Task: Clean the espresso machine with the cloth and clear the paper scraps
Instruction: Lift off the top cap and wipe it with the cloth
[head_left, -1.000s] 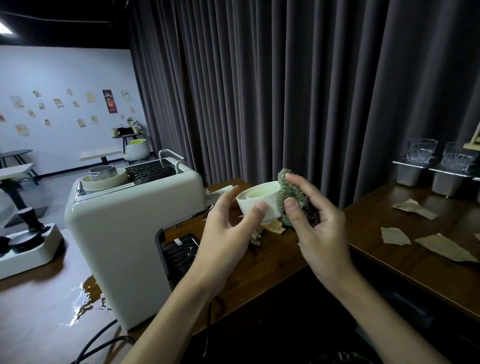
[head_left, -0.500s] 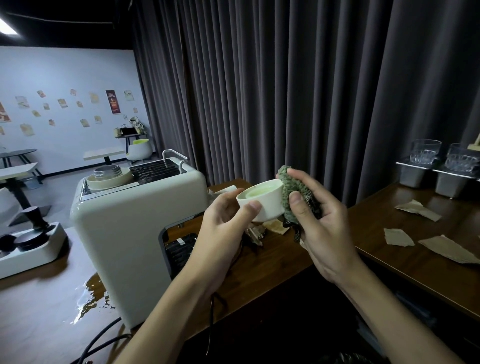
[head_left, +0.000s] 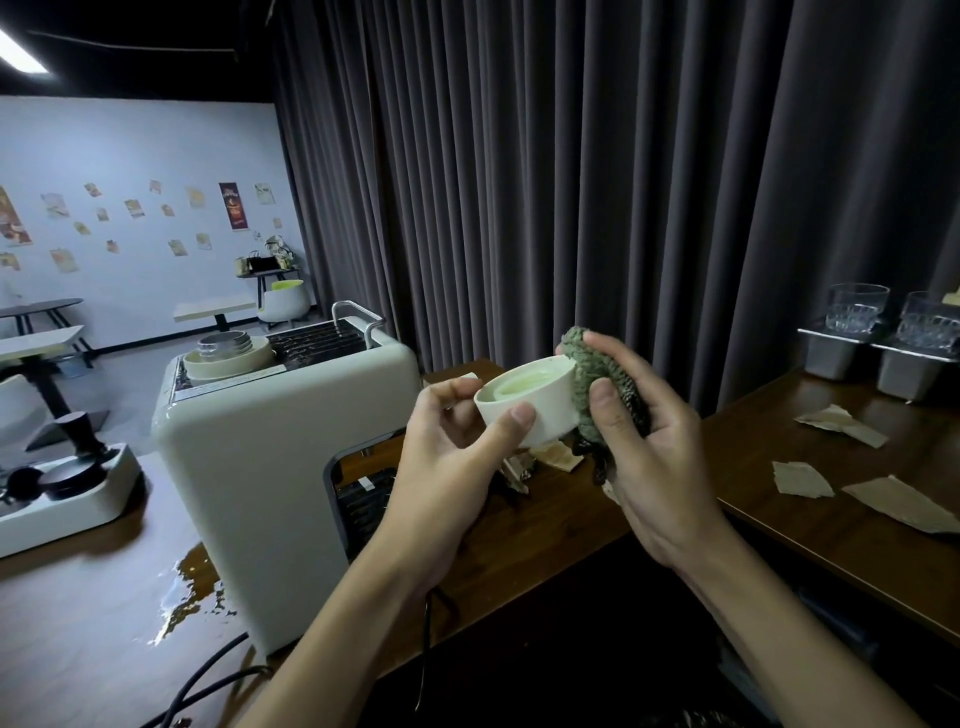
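Left hand: fingers curled round a small cream cup, thumb on its near wall, fingers at the far rim. Right hand, at 3 o'clock of the cup: clutches a bunched green cloth and presses it against the cup's right wall, thumb lying over the cloth. Cup and cloth are held above the wooden counter, not touching it.

Espresso machine: upright on the counter at 9 o'clock of the hands. A puddle lies at its base at 7 o'clock, with black cables nearer the camera.

Paper scraps: three lie flat on the counter at 3 o'clock of the right hand, well apart from it; a further scrap shows under the cup, partly hidden.

A tamper stands in a cream tray at 9 o'clock of the machine. Two glasses sit on steel tubs at 2 o'clock. A dark curtain hangs behind.
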